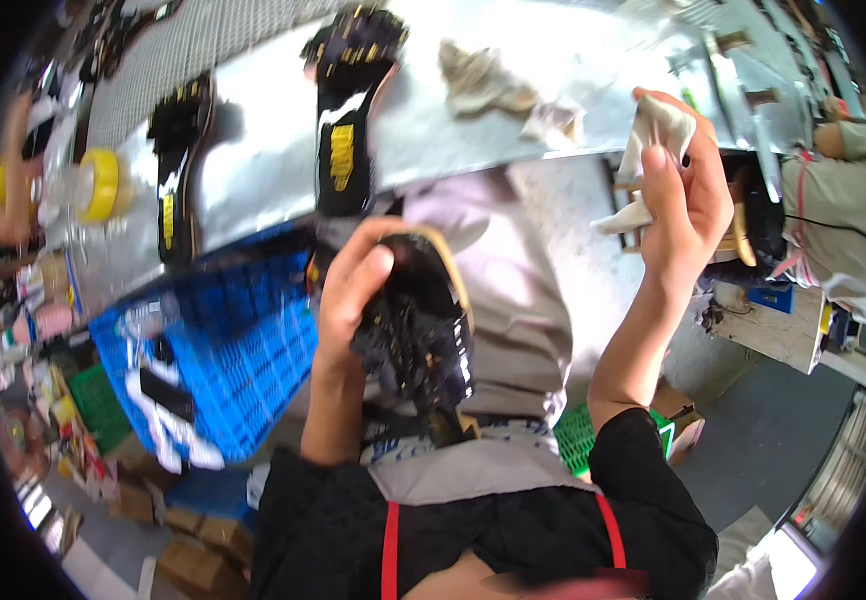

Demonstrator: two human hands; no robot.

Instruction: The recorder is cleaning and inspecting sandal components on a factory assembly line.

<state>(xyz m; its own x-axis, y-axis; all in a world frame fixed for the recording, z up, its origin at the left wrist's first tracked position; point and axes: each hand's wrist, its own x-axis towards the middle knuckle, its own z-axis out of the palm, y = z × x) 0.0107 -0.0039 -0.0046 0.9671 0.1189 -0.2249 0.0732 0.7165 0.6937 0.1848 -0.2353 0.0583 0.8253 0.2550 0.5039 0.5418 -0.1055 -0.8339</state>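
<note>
A black sandal [418, 325] with a ruffled, gold-flecked strap and a tan sole edge is gripped in my left hand [353, 285], held in front of my apron. My right hand [683, 200] pinches a whitish cloth [658, 130] between thumb and fingers, off the table's near edge at the right. On the metal table [253, 130] lie two similar black sandals: one [343, 120] straight ahead, the other [181, 165] farther left. Both show a yellow mark on the insole. Crumpled whitish rags [488, 80] rest on the table between the middle sandal and my right hand.
A blue plastic crate [223, 350] stands below the table on my left, with white and black items at its side. Yellow tape [100, 186] sits at the table's left end. Cardboard boxes [198, 565] are lower left. Another person [848, 200] sits at far right.
</note>
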